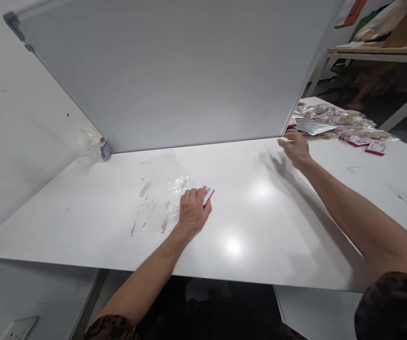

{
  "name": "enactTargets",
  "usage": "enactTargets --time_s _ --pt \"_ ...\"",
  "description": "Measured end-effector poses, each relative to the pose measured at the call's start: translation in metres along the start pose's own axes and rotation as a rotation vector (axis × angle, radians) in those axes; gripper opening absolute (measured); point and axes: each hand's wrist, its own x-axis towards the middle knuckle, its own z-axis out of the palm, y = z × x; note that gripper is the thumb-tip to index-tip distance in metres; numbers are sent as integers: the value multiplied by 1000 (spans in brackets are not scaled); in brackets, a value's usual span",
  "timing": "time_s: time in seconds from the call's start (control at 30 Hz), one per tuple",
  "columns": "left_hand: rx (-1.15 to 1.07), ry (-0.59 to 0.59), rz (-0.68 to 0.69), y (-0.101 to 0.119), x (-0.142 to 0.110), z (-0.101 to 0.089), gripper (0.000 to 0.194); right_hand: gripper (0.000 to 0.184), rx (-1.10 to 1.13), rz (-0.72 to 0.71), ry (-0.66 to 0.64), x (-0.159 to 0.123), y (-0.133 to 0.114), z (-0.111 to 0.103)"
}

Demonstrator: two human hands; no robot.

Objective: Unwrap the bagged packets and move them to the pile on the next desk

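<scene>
Left hand [192,211] lies curled on the clear bag [164,189], fingers over its red card [208,193]: keep it flat on the desk [260,222]. Right hand [296,148] is spread, reaching the packets [345,123] (take one only).

A red-and-white packet [208,193] lies on the white table [260,212], beside clear plastic [164,189].

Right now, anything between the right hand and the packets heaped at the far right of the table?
Nothing visible. The right hand reaches over bare table with its fingers at the near edge of the pile of packets. The upright white board stands to the left of that path. The left hand rests on a small red-edged packet.
</scene>
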Motion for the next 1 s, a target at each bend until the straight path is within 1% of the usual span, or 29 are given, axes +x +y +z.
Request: enactTargets --time_s 0.03,0.07,0.1,0.17,0.23,0.3,0.37,0.47,0.57,0.63,0.73,0.83,0.93,1.0 --pt "-12 0 0 0 0 0 25 57 -17 18 -3 -21 -5 6" --pt "-28 0 2 -1 0 0 26 57 -23 13 -43 -42 -13 12" --pt "-50 2 8 -1 1 1 27 58 -12 -17 -118 -62 -25 18" --pt "-111 -3 48 -3 1 1 30 65 9 -160 -405 -98 -56 28" --pt "-201 -45 125 -3 1 -1 35 72 2 -299 -611 -127 -88 38" --pt "-325 -117 208 -4 0 -4 42 71 -28 -402 -786 -148 -113 45" --pt "-467 -186 252 -4 1 -7 47 63 -61 -454 -876 -161 -127 49" --pt "-685 -282 220 -5 4 -8 48 54 -89 -453 -858 -172 -129 51" --pt "-831 -342 179 -4 8 -6 39 52 -140 -406 -818 -181 -119 46" --pt "-849 -334 174 -3 11 -4 39 56 -224 -408 -781 -190 -113 37" --pt "-842 -317 160 -2 13 -3 41 63 -397 -490 -703 -208 -107 24" --pt "-842 -312 131 -1 14 -4 39 57 -518 -552 -641 -223 -106 13" --pt "-855 -300 107 -1 15 -5 38 53 -619 -571 -649 -228 -108 7" --pt "-873 -296 92 -2 14 -6 37 53 -680 -542 -667 -226 -108 3"
